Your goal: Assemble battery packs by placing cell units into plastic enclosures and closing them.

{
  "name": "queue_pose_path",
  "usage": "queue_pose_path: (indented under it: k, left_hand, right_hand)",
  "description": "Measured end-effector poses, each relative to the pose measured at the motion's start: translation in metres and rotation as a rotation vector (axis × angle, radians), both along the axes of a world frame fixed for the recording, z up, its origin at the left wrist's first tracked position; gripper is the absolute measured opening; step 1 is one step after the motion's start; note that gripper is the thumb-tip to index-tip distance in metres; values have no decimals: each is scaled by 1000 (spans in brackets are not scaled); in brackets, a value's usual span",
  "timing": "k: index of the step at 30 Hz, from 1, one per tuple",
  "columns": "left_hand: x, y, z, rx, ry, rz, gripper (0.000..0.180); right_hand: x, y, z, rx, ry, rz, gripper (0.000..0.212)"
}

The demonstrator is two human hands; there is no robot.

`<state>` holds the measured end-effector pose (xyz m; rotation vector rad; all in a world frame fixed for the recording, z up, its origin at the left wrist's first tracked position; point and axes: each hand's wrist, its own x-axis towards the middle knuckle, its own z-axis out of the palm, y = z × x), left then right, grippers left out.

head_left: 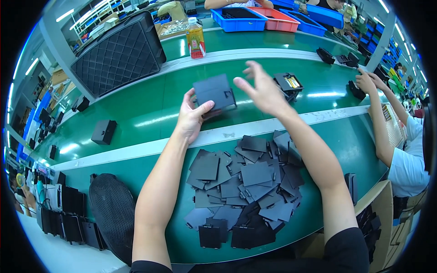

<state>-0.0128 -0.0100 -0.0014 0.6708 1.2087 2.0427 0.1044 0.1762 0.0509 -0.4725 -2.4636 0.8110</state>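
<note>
My left hand [190, 119] grips a black square plastic box [214, 91] above the green belt, thumb across its front face and fingers behind. A small latch cutout shows near the box's lower right corner. Just to the right, my right hand [266, 95] is raised with fingers apart, holding nothing and slightly blurred. Beyond it on the belt stands an open black box [289, 83] with gold-coloured parts inside. Between my forearms lies a heap of flat black plastic covers [256, 174], several with small tabs on their edges.
Another black box [104, 132] stands on the belt at left. A black mesh-covered object [111, 211] lies beside my left forearm. Farther back are a black case [120, 54], a drink bottle [195, 38] and blue bins [239, 20]. A co-worker's hands [365, 83] work at the right.
</note>
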Motion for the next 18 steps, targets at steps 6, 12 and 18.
queue_pose_path:
  k: [6,12,18]
  left_hand:
    - [-1,5,5,-336,249,420,55]
    - [-13,11,-10,-785,831,780,51]
    - [-5,14,-11,-600,1279,926,42]
  right_hand:
    - [16,74,11,457,-412,-429,66]
    - [11,86,18,237,-454,-118,56]
    - [10,80,7,199,-318,79,50]
